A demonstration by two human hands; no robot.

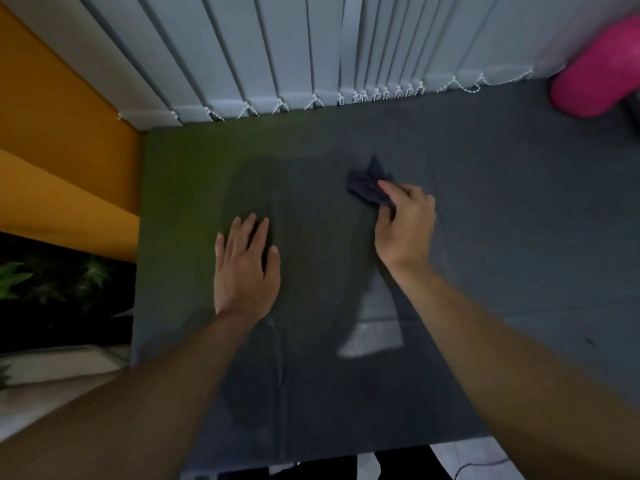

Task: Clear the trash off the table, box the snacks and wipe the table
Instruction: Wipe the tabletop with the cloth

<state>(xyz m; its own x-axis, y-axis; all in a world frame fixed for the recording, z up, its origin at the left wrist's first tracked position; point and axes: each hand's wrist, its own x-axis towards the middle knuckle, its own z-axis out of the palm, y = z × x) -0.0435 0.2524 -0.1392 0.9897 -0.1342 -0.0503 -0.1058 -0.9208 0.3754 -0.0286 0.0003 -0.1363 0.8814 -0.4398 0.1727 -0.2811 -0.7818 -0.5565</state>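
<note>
The table (485,209) is covered with a dark grey cloth and fills most of the view. A crumpled dark blue rag (369,185) lies on it right of centre. My right hand (405,226) grips the rag's near side, fingers curled round it, and holds it down on the table. My left hand (246,268) rests flat on the tablecloth left of centre, fingers straight and slightly spread, holding nothing.
A pink cylinder-shaped object (595,71) stands at the table's far right corner. White vertical blinds (311,50) hang along the far edge. An orange wall (59,140) and a green plant (45,282) lie beyond the left edge.
</note>
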